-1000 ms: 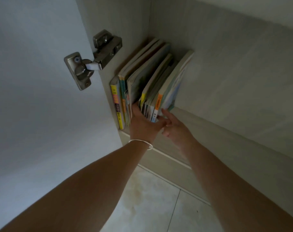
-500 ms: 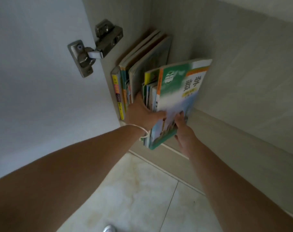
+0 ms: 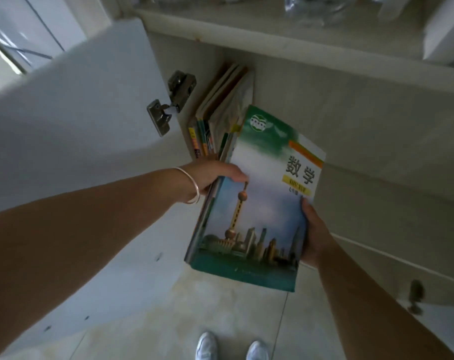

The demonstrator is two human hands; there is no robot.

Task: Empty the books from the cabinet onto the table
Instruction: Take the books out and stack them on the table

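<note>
Gripping glossy rectangular books (image 3: 257, 203), fingers (image 3: 233, 175) curled.

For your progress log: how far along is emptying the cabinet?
Done: the cabinet door is open. In hand: the left hand and right hand grip a stack of books, already out of the cabinet. Left: more books stand inside; no table is in view.

Dim, soft daylight came from upper left; cabinet door (image 3: 72, 105) glared pale. Motion blur smeared top shelf (image 3: 298, 32) and frame edges; wide-angle distortion bent lines. Forearms shadowed.
</note>
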